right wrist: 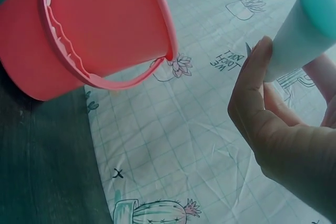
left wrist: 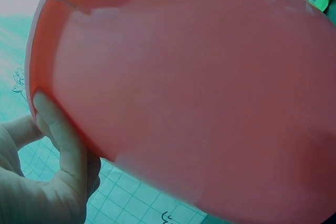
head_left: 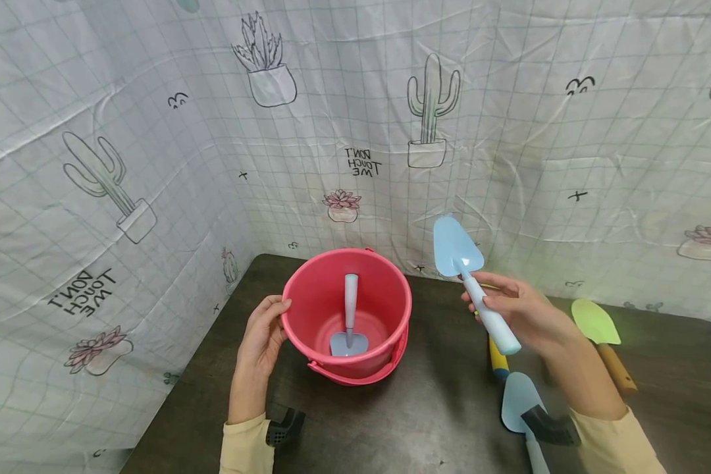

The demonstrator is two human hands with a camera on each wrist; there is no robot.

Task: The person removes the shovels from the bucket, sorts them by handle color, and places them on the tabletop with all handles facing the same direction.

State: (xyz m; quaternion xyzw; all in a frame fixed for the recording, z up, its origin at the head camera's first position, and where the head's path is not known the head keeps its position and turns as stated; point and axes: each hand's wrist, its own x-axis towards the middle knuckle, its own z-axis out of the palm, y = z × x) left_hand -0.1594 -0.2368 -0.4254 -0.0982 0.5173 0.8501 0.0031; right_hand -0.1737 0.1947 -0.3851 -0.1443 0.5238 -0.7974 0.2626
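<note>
A red bucket [head_left: 385, 365] stands on the dark table, its handle hanging down along the near right side. Inside it a small grey-blue trowel [head_left: 351, 303] leans with its blade at the bottom and handle up. My left hand [head_left: 264, 332] grips the bucket's left rim, thumb over the edge; the left wrist view shows the bucket's wall [left wrist: 199, 93] up close. To the right of the bucket, my right hand [head_left: 524, 313] holds a light blue trowel [head_left: 457, 250] by its pale handle, raised above the table with the blade pointing up and away.
On the right of the table [head_left: 438, 421] lie another blue trowel [head_left: 520, 398], a tool with a yellow handle [head_left: 498, 355] partly hidden behind my right hand, and a lime-green trowel [head_left: 595, 322] with a brown handle. A cactus-print cloth [head_left: 355, 118] hangs behind and at the left.
</note>
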